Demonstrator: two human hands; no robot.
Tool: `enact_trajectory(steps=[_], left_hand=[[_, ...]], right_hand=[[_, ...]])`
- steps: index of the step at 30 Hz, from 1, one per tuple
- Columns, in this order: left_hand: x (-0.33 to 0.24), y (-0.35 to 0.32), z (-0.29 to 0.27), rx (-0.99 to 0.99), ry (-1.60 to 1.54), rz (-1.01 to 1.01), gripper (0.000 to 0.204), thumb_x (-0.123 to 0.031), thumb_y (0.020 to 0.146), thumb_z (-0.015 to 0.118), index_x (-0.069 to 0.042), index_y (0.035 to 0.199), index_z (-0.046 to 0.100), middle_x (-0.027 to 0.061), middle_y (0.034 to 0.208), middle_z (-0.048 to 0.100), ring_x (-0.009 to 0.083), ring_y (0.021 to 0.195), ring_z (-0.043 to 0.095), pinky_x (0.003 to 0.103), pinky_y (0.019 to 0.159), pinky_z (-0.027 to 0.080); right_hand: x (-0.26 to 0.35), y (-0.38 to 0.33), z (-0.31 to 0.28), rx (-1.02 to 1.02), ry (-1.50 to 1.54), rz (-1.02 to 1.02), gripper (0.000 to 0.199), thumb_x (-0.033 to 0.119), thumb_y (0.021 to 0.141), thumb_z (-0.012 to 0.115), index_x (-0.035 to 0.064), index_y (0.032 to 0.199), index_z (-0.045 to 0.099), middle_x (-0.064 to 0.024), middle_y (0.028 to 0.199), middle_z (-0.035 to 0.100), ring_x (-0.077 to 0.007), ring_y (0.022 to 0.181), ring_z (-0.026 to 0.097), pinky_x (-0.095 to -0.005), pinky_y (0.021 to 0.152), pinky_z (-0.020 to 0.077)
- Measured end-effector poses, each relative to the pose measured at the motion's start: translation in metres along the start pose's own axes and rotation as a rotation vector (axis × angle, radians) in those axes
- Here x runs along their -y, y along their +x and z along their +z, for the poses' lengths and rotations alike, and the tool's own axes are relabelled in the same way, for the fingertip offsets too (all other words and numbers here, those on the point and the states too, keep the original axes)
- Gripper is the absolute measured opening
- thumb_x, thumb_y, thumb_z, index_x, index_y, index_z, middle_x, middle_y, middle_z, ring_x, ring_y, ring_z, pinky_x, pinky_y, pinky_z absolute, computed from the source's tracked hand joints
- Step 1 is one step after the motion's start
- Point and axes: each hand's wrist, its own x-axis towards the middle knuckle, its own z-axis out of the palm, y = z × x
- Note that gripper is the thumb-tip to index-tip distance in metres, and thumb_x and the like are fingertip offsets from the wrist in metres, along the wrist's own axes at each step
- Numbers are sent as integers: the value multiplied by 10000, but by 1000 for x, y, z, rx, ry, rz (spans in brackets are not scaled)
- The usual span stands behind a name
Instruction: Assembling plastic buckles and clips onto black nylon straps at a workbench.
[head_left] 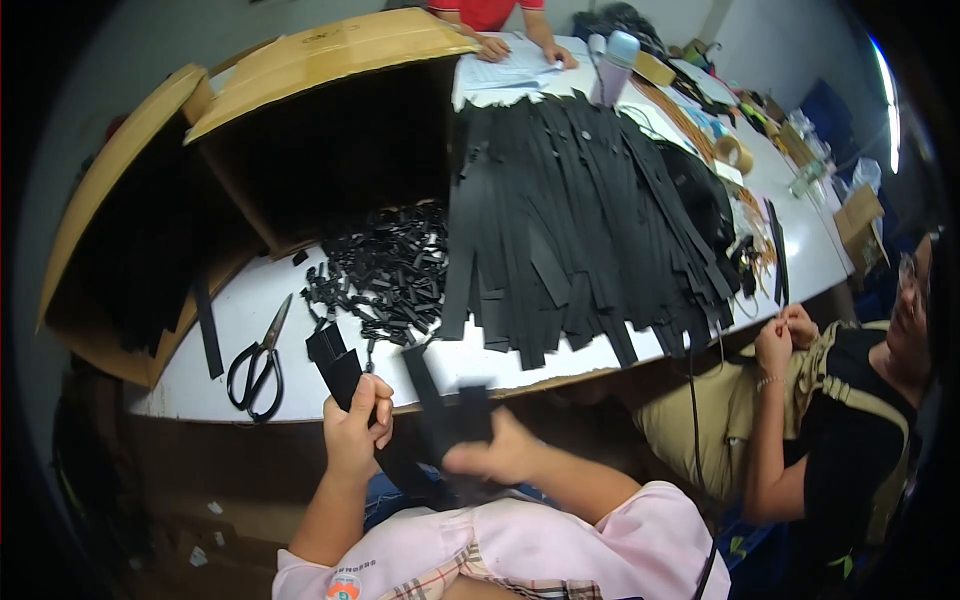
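Observation:
Just off the table's near edge, my left hand [358,425] is closed round a flat black strap [338,370], whose folded end sticks up above the fingers. The strap hangs down past the hand towards my lap. To its right, my right hand [505,450] is smeared by motion, its thumb lying across another length of black strap [455,425]; the fingers behind are hidden. On the table beyond, small black plastic buckle-like pieces [390,270] lie in a loose heap. Black-handled scissors [262,365] rest left of the heap.
Many cut black straps [560,220] cover the middle of the white table [200,390]. Open cardboard boxes [330,45] stand at the back left. A bottle [615,65] and tape roll [733,153] are farther right. One person [830,420] sits at the right, another [490,15] works opposite.

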Motion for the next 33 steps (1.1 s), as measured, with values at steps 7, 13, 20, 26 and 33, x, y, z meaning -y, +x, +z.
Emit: enact_trajectory(steps=[7, 13, 20, 26, 33], left_hand=[[-40, -19, -58, 3, 24, 7, 318, -277, 903, 447, 6, 776, 520, 7, 517, 431, 57, 392, 366, 201, 381, 351], [-93, -23, -113, -350, 618, 312, 257, -264, 834, 571, -19, 754, 566, -11, 528, 443, 56, 462, 375, 228, 431, 321], [-164, 76, -180, -801, 1496, 461, 257, -249, 745, 628, -13, 817, 559, 156, 660, 570, 289, 606, 569, 357, 543, 420], [-158, 213, -202, -680, 1725, 336, 310, -154, 726, 628, -49, 1008, 552, 153, 1001, 514, 339, 879, 564, 427, 724, 470], [-186, 293, -234, -751, 1734, 456, 474, -274, 737, 630, -110, 1160, 495, 143, 1265, 394, 340, 982, 534, 436, 873, 415]], right_hand=[[145, 47, -139, -11, 392, -589, 318, 323, 794, 443, 71, 600, 449, -25, 519, 423, -131, 424, 430, -246, 375, 332], [217, 167, -239, -711, -135, -613, 331, 297, 793, 565, -24, 866, 536, -117, 793, 577, -209, 663, 554, -276, 638, 447], [155, 187, -210, -1222, -1440, -775, 545, 293, 767, 598, 53, 1229, 436, -162, 1245, 444, -341, 1138, 412, -399, 939, 325], [105, 114, -114, -1091, -1385, -853, 456, 149, 758, 576, 41, 1189, 471, -142, 1254, 432, -301, 1160, 386, -416, 989, 217], [63, 110, -72, -1208, -1219, -841, 337, 57, 756, 544, -2, 1088, 525, -149, 1188, 488, -307, 1103, 422, -437, 961, 248]])
